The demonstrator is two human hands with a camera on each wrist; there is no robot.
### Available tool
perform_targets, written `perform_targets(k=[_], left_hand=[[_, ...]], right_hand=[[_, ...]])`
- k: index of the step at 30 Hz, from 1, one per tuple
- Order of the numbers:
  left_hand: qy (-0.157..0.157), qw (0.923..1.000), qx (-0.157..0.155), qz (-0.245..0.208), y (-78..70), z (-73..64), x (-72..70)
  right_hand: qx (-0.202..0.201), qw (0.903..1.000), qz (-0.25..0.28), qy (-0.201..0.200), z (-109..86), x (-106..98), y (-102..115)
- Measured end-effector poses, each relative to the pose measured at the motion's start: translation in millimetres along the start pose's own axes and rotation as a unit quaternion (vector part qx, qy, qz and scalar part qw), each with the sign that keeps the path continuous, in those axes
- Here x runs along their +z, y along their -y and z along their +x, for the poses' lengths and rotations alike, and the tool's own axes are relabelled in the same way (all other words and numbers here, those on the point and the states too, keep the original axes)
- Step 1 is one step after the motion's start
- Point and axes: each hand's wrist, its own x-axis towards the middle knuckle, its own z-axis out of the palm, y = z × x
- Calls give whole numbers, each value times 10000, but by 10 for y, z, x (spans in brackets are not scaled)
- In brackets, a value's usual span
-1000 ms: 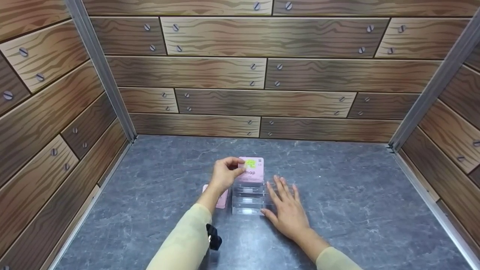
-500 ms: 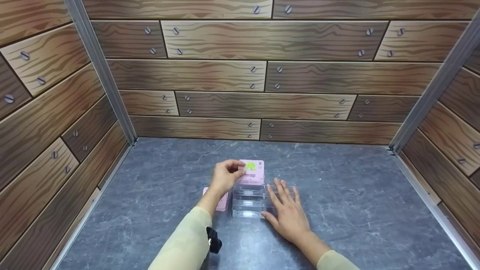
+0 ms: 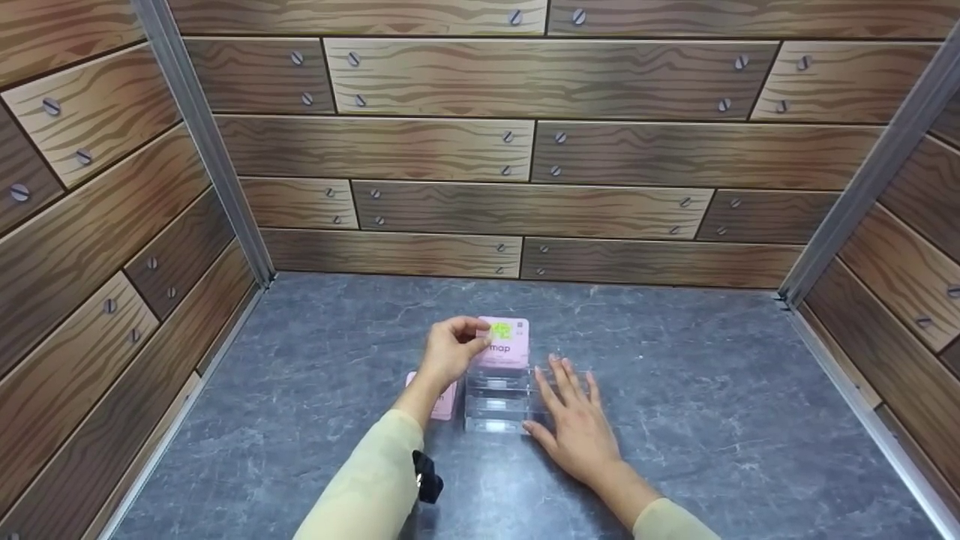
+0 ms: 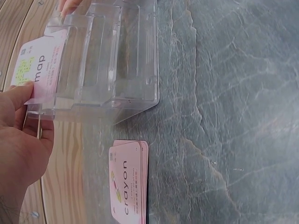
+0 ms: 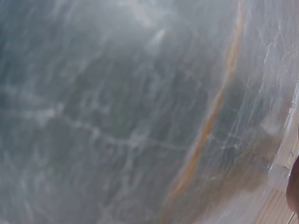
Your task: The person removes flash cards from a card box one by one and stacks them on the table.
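A clear tiered plastic rack (image 3: pixel 496 405) stands on the table. In its rearmost tier is a pink card (image 3: pixel 512 355) with a green picture and the word "map". My left hand (image 3: pixel 450 351) pinches that card's left edge; in the left wrist view the thumb lies on the card's face and the fingers are behind. My right hand (image 3: pixel 579 431) has its fingers spread and straight at the rack's right side. Left of the rack lies a small stack of pink cards (image 4: pixel 128 182), the top one reading "crayon". The head view shows it partly behind the left forearm.
The grey marbled table (image 3: pixel 712 405) is bounded by wood-patterned walls (image 3: pixel 435 150) at the back and both sides. Metal posts (image 3: pixel 217 165) stand in the corners. The right wrist view shows mostly blurred tabletop, with a sliver of clear plastic at its right edge.
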Motion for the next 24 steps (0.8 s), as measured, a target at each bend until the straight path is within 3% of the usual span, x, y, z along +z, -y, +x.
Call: perform_targets(k=[24], left_hand=[[142,9997,98,-189,-5,20,-51]], right_hand=[[39,10000,-55,-16,3,0,16]])
